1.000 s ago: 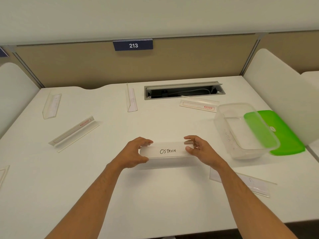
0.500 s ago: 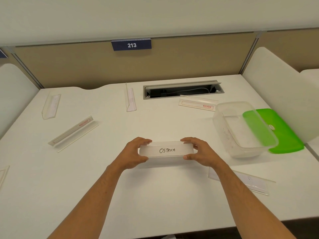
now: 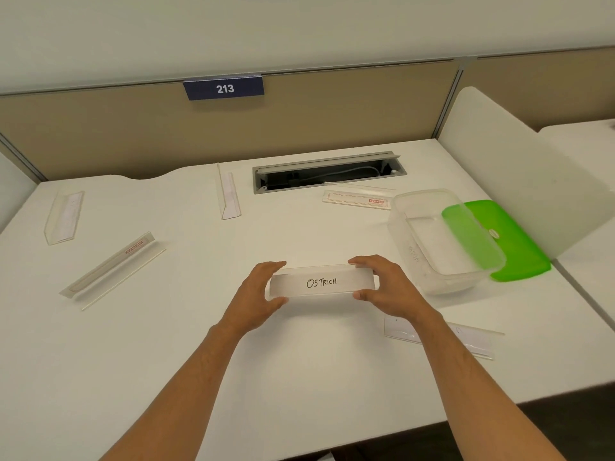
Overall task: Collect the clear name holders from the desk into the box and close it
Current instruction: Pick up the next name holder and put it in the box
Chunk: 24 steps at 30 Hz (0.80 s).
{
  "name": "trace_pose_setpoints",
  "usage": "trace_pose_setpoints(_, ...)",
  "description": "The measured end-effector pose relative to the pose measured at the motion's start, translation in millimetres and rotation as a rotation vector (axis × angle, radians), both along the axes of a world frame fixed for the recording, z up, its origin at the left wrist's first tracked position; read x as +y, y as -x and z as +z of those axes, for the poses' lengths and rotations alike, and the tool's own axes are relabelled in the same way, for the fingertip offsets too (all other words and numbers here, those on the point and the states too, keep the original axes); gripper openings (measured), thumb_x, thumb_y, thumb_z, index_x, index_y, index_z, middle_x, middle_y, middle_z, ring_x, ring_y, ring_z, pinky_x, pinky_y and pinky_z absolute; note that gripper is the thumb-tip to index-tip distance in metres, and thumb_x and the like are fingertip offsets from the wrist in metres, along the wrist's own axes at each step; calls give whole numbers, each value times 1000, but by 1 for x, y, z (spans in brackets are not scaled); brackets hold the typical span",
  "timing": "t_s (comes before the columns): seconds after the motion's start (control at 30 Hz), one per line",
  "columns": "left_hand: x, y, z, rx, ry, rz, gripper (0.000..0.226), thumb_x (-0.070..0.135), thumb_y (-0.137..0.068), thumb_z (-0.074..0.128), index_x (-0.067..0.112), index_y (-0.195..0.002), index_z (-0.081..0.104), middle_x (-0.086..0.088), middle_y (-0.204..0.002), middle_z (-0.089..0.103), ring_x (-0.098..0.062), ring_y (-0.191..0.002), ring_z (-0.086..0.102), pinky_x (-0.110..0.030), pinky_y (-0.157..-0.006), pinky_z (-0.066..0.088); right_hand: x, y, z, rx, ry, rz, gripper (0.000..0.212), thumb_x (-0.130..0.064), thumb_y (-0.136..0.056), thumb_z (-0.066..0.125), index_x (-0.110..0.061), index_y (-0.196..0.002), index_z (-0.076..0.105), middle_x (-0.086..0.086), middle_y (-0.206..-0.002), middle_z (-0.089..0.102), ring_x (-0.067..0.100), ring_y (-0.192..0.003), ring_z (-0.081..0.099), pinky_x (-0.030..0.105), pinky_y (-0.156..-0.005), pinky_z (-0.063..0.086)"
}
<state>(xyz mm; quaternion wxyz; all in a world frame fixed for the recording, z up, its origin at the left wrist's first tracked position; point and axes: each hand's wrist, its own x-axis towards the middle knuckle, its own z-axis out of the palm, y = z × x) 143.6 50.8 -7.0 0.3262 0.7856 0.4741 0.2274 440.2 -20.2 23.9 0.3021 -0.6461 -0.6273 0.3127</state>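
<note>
White desk filled the head view, with a tan partition behind it carrying a "213" sign at upper centre and an open cable tray just below that. Both hands sat mid-frame on one clear name holder with an "OSTRICH" card: left hand curled round its left end, right hand round its right end, thumbs at the near edge and fingers over the far edge, each partly closed onto it. Couldn't tell whether it was lifted or resting on the desk. Clear box stood open at right of frame, tilted with its right side propped on the green lid that lay partly under it; it looked empty, though clear plastic made that hard to confirm. Other holders lay out on the desk: one at far left, a long one at left-centre, one standing edge-on at upper centre, one flat beside the cable tray, one at lower right partly hidden under the right forearm. My read: task was at the very start, first holder in hand and nothing boxed. Remaining: this one plus at least five more into the box, then lid pulled out from under it and pressed on.
</note>
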Motion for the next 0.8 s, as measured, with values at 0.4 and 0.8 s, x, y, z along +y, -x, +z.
trace_pose_setpoints(0.4, 1, -52, -34, 158, 36, 87, 77, 48, -91, 61, 20, -153, 26, 1, -161, 25, -15, -148, 18, -32, -118, 19, -8, -30, 24, -37, -230, -314, 64, -19, -67, 86, -30, -125, 60, -12, -115, 58, 8, -105, 55, 34, -97, 46)
trace_pose_setpoints(0.8, -8, -73, -69, 407, -150, 68, 67, 59, -98, 30, 23, -154, 25, 5, -163, 15, -12, -151, 1, -35, -121, -9, -7, -84, 44, -95, -331, -791, 63, -27, -70, 83, -24, -128, 57, 2, -121, 60, 21, -107, 56, 42, -91, 49)
